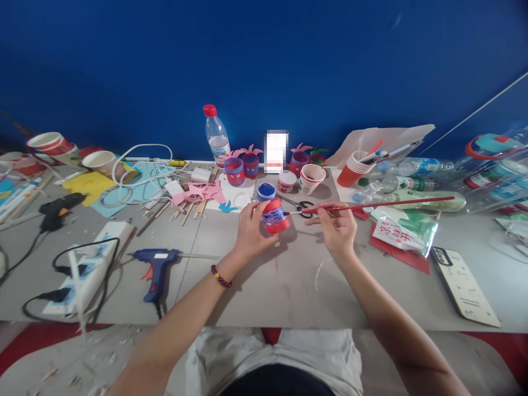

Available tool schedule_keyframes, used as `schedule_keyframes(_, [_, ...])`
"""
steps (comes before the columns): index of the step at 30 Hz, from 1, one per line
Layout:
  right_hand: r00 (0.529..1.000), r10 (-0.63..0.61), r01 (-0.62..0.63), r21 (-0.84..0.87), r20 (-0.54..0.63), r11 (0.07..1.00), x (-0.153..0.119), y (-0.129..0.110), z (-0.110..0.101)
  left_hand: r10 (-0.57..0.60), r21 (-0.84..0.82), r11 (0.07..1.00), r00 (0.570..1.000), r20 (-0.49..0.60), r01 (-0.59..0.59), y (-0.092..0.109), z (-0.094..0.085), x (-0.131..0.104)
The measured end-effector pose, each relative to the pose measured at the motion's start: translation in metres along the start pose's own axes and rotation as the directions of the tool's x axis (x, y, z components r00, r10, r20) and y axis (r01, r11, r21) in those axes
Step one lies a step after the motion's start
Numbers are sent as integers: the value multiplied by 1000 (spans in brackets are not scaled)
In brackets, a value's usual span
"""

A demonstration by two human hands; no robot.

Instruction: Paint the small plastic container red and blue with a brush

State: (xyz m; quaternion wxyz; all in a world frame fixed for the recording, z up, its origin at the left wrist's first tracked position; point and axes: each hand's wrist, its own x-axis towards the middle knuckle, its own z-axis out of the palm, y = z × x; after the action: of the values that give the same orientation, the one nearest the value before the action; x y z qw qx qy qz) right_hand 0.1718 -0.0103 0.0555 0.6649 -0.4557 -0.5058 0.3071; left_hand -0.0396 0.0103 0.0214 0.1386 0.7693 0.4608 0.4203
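Note:
Tilted on its side, a small cup [276, 224] painted red at both ends with a blue-violet middle band is held by my left hand [252, 226], its fingers wrapped round the left side. My right hand [339, 224] pinches a long red paintbrush [391, 204]. The dark brush tip meets or nearly meets the cup's band. Just behind the cup stands an open jar of blue paint [266, 191]. Black-handled scissors [304, 209] lie behind the brush, near a red-and-white lidded jar [286, 181] and a paper cup [312, 179].
Painted cups with paper leaves [235, 171] and a bottle [216, 137] stand at the back. Left are pink paper cutouts [200, 192], a blue glue gun [159, 267] and a power strip [93, 269]. Right are plastic bottles [424, 166], a pen cup [355, 169] and a phone [466, 286].

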Motion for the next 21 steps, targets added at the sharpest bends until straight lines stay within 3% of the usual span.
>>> schedule_keyframes(7, [991, 19, -14, -40, 129, 999, -14, -5, 10, 30, 35, 999, 999, -18, -30, -3, 6, -3])
schedule_keyframes(21, [999, 35, -28, -141, 42, 990, 3, -4, 1, 28, -4, 1000, 1000, -12, -28, 1, 1, -2])
